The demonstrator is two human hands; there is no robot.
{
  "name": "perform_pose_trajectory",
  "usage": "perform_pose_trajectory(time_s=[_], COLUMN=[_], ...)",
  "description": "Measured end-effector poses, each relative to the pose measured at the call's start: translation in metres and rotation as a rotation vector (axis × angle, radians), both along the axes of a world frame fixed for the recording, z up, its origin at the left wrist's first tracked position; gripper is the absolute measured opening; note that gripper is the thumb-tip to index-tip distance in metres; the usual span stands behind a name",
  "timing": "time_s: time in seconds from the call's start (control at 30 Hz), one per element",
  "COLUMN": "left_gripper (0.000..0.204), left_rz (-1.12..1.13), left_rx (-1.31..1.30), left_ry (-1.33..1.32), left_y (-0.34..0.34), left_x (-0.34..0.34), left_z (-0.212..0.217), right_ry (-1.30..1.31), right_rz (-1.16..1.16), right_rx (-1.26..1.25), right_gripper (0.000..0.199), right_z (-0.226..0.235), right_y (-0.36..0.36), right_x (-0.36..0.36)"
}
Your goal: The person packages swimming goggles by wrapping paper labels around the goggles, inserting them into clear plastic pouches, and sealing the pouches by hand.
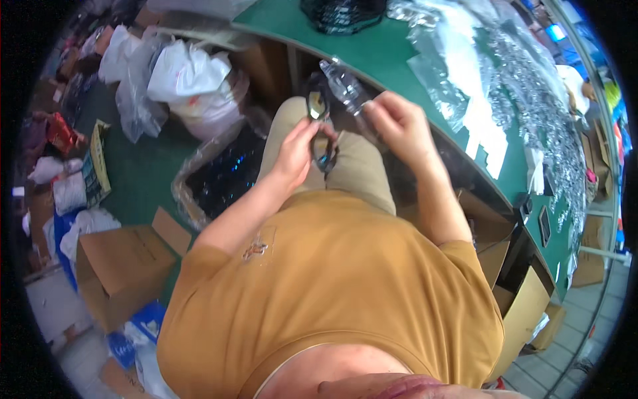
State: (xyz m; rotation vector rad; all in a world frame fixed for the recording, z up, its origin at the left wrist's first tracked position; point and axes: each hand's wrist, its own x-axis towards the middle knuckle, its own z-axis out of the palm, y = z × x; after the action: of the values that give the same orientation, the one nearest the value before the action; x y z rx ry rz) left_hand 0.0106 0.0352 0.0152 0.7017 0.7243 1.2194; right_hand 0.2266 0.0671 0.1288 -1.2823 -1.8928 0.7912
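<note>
My left hand (294,151) is closed on a pair of dark-lensed glasses (324,154), held above my lap with one lens above the fingers and one beside them. In my right hand (403,128), pinched between thumb and fingers, is a clear plastic sleeve (345,85). It stretches up and left from the fingertips, close to the table edge, and looks crinkled. What is inside the sleeve, if anything, I cannot make out. To the left of my legs, a plastic-lined container (183,193) holds many dark, shiny pieces with blue glints.
A green table (399,56) curves along the far and right side, bearing a heap of clear plastic sleeves (525,86), a black bundle (342,13) and a phone (544,226). White bags (189,73) stand at the far left. Open cardboard boxes (126,256) flank me.
</note>
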Motion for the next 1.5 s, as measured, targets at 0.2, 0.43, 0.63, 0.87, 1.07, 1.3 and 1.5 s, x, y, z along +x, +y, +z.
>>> perform_pose_trajectory(time_s=[0.2,0.43,0.63,0.87,1.07,1.3,1.5], left_gripper=[0.032,0.019,0.026,0.033,0.042,0.043,0.037], left_rz=[-0.023,0.049,-0.411,-0.405,0.090,0.051,-0.058], left_rx=[-0.121,0.082,0.023,0.052,0.903,1.097,0.771], left_ry=[-0.207,0.174,0.052,0.285,1.615,1.552,1.241], left_y=[-0.001,-0.005,-0.024,-0.009,0.007,-0.001,0.001], left_x=[0.028,0.027,0.023,0.004,-0.028,-0.006,-0.003], left_z=[0.025,-0.007,0.044,0.043,0.063,0.077,0.046], right_ry=[-0.173,-0.073,0.815,1.101,-0.242,-0.893,-0.314], right_rz=[-0.183,0.069,0.113,0.034,-0.642,-1.026,-0.928], right_rx=[0.174,0.008,-0.560,-0.802,0.301,0.226,0.510], right_gripper=[0.019,0.025,0.051,0.028,0.023,0.023,0.018], right_z=[-0.081,-0.072,-0.113,-0.104,-0.058,-0.048,-0.028], right_y=[-0.014,-0.037,-0.040,-0.055,-0.017,0.044,0.027], right_x=[-0.041,-0.019,-0.005,0.029,0.148,0.295,0.282])
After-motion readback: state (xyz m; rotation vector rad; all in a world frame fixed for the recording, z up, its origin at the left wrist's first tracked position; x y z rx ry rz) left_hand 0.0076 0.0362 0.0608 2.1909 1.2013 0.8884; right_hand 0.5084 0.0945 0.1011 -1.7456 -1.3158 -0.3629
